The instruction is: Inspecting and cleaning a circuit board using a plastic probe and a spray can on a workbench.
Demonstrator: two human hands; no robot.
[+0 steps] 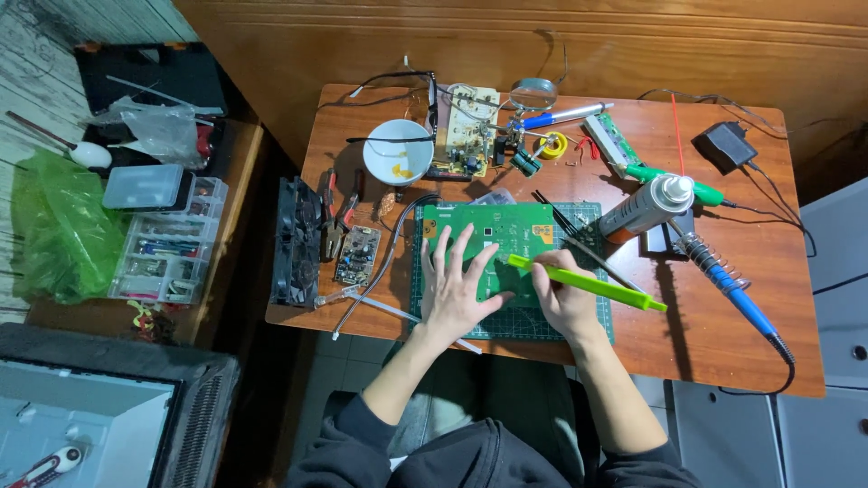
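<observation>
A green circuit board (506,226) lies on a green cutting mat (588,221) in the middle of the wooden table (723,316). My left hand (457,289) rests flat on the board with its fingers spread, pressing it down. My right hand (565,298) grips a lime-green stick-like tool (597,285), whose tip touches the board's lower middle while its tail points right.
A spray can (646,206) and a blue soldering iron in a coil stand (728,280) sit to the right. A white bowl (398,149), a beige circuit board (466,131), pliers (339,212), a black fan (297,239) and a small board (358,255) lie left and behind. Parts boxes (167,244) stand on a side table.
</observation>
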